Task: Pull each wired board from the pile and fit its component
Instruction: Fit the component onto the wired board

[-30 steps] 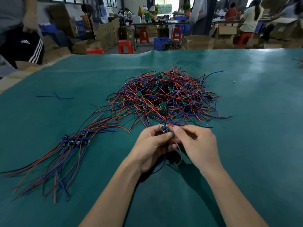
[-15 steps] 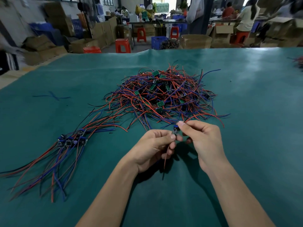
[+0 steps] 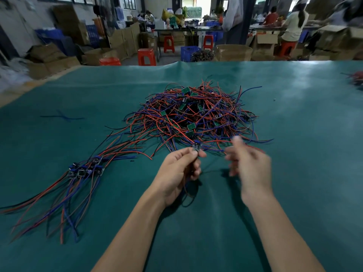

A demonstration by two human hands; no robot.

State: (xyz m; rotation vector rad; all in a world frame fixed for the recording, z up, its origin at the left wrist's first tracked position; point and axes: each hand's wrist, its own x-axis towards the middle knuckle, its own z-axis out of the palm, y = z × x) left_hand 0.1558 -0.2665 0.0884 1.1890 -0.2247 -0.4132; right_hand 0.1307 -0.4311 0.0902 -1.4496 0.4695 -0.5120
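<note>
We see our left hand (image 3: pixel 177 170) pinching a small wired board (image 3: pixel 196 147) between thumb and forefinger, held just above the green table cover (image 3: pixel 294 173) at the near edge of the pile (image 3: pixel 196 114). The board is a tiny dark piece with a bluish part on top, and its thin wires trail down through our curled fingers toward the cover (the details of the board are too small to make out). Our right hand (image 3: pixel 250 165) hangs just beside it, apart from the board, and is blurred; its fingers look loosely spread, with a red wire running past the fingertips, but we cannot tell whether they hold anything.

The pile is a loose heap of red, blue and black wires tangled together, with little green boards showing here and there among them. To our left lies a separate bunch (image 3: pixel 86 169) of boards with blue parts on them, clustered side by side, their wires fanned out toward the near left corner. A lone blue wire (image 3: pixel 62 117) lies farther off on the left.
</note>
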